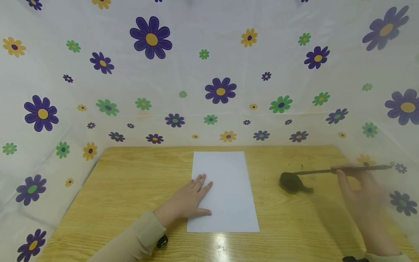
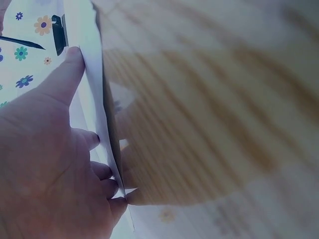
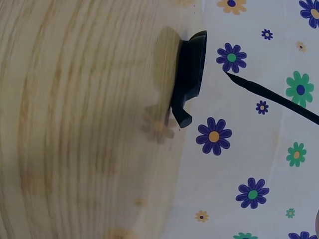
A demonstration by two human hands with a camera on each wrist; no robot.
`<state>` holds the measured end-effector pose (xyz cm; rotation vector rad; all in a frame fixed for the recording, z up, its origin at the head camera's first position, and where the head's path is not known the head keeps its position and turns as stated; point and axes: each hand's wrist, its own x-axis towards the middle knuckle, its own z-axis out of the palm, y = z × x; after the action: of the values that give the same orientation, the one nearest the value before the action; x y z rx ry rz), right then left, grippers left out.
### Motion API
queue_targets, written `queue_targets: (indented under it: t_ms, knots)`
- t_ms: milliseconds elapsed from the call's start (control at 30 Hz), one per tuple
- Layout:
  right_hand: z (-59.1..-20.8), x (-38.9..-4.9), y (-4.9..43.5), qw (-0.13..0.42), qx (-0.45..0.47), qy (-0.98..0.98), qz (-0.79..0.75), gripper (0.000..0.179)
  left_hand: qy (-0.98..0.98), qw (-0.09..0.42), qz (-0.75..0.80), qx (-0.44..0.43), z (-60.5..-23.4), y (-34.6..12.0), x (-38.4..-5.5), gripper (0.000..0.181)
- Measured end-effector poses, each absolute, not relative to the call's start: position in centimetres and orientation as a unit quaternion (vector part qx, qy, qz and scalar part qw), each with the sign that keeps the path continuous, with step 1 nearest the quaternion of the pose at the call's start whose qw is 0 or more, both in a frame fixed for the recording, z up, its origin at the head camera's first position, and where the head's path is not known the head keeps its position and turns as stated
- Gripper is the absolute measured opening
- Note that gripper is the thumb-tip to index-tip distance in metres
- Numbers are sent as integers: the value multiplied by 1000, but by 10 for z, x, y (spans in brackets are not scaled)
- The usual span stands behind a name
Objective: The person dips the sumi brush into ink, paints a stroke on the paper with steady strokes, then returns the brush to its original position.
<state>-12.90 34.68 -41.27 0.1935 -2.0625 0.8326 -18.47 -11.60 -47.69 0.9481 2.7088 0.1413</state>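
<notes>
My left hand [image 1: 186, 200] rests with spread fingers on the left part of a white sheet of paper [image 1: 229, 193]. In the left wrist view its fingertips lie along the paper [image 2: 89, 55], seen nearly edge-on. My right hand [image 1: 363, 193], slightly blurred, pinches a long dark paintbrush [image 1: 314, 171] by the middle of its shaft. The brush lies almost level, its pointed tip to the left. That tip overlaps a small black dish with a stubby handle [image 1: 291, 182] in the head view. From the right wrist, the brush [image 3: 269, 94] shows raised apart from the dish [image 3: 189, 69].
A wooden table [image 1: 131, 174] carries the paper and the dish. Small dark specks [image 1: 301, 166] mark the wood behind the dish. A white sheet printed with flowers [image 1: 183, 65] hangs around the back and both sides.
</notes>
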Motion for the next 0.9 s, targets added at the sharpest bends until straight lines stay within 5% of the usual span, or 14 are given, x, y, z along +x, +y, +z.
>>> queue_targets:
  t_ms: [433,900]
  knots:
    - [-425,-129,347,363,-26,-863,352,9,936,127,39,326,-477,-115,-183,97]
    - [-435,-136,350,368,11,-864,344,8,939,115,31,324,-480,-114,-182,95]
